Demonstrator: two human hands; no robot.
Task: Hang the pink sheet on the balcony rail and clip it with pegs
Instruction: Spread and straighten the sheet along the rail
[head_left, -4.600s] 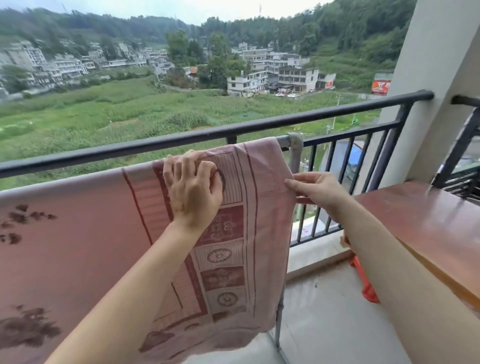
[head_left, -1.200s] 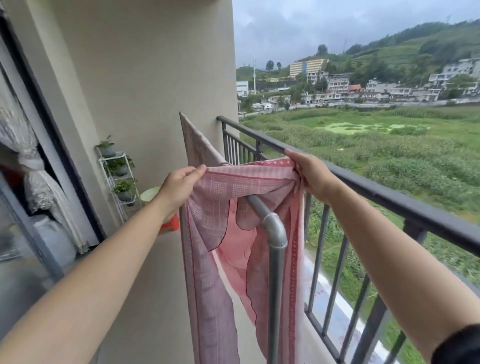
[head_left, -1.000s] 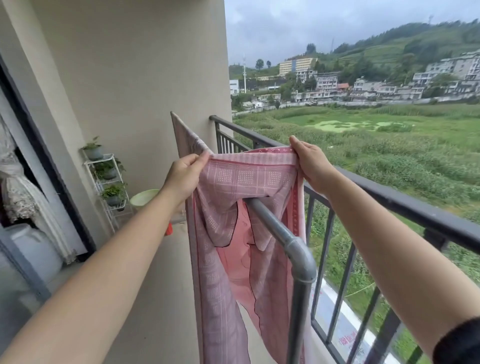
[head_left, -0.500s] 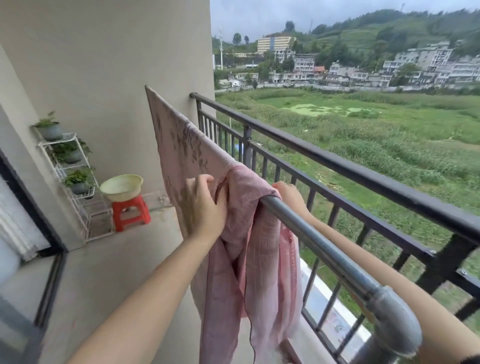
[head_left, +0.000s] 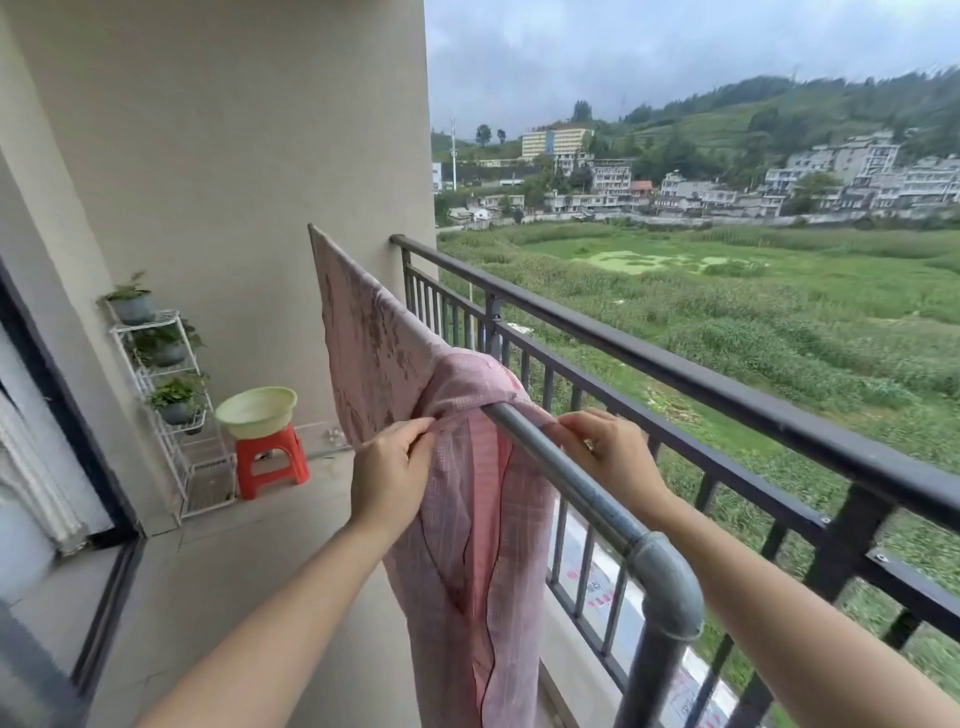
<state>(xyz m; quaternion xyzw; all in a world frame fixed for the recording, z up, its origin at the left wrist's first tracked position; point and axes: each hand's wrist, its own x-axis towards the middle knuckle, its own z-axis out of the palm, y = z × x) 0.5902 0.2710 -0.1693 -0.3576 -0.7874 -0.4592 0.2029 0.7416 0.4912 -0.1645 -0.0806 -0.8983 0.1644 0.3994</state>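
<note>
The pink patterned sheet (head_left: 379, 343) hangs over a grey metal pipe rail (head_left: 576, 483) that runs along the balcony inside the black railing (head_left: 727, 384). Its near end is bunched on the pipe and hangs down in folds. My left hand (head_left: 392, 475) pinches the sheet's edge on the inner side of the pipe. My right hand (head_left: 605, 449) pinches the sheet's edge on the outer side, between the pipe and the black railing. No pegs are in view.
The pipe ends near me in an elbow joint (head_left: 667, 582) with a post going down. By the far wall stand a red stool (head_left: 272, 460) with a pale green basin (head_left: 257, 410) on it and a white plant rack (head_left: 166, 395). A dark door frame (head_left: 78, 431) is at left.
The sheet's end, held spread wide above the pipe a second ago, now lies bunched on it. Both hands have lowered to the pipe and grip the edges on either side.
</note>
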